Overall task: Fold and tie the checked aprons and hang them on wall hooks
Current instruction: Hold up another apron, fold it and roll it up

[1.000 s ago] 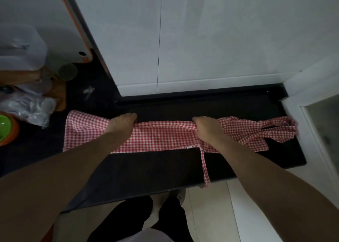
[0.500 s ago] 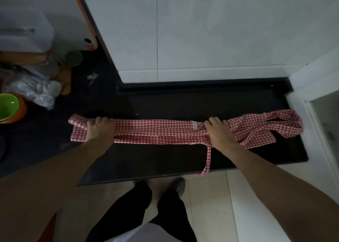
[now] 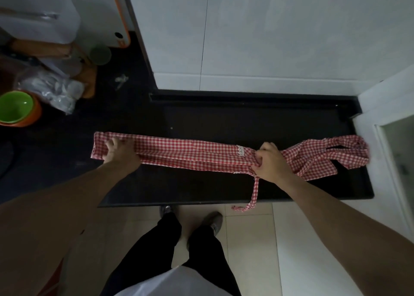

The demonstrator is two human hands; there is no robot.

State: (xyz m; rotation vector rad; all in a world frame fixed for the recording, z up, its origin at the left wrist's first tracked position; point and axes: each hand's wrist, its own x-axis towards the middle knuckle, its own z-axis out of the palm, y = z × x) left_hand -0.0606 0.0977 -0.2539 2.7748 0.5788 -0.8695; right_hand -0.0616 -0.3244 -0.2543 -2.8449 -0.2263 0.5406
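Lying along the black desk point(image 3: 201, 190) in the head view, the red-checked apron point(image 3: 190, 154) is folded into a long narrow band running left to right, nearer the near edge than the white wall. The left hand point(image 3: 119, 153) rests on the band's left end with fingers curled over the far edge, gripping the cloth. The right hand point(image 3: 270, 162) is closed tightly round the band where it gathers, just right of a small white lace tab point(image 3: 240, 150). Beyond that hand the bib and neck loop point(image 3: 342, 152) lie bunched at the right. One tie strap point(image 3: 255, 192) hangs off the near edge toward the floor. The cloth looks light, limp and prone to unfolding, so pinching through all layers near each end seems wise. A green bowl point(image 3: 15, 109) sits far left.
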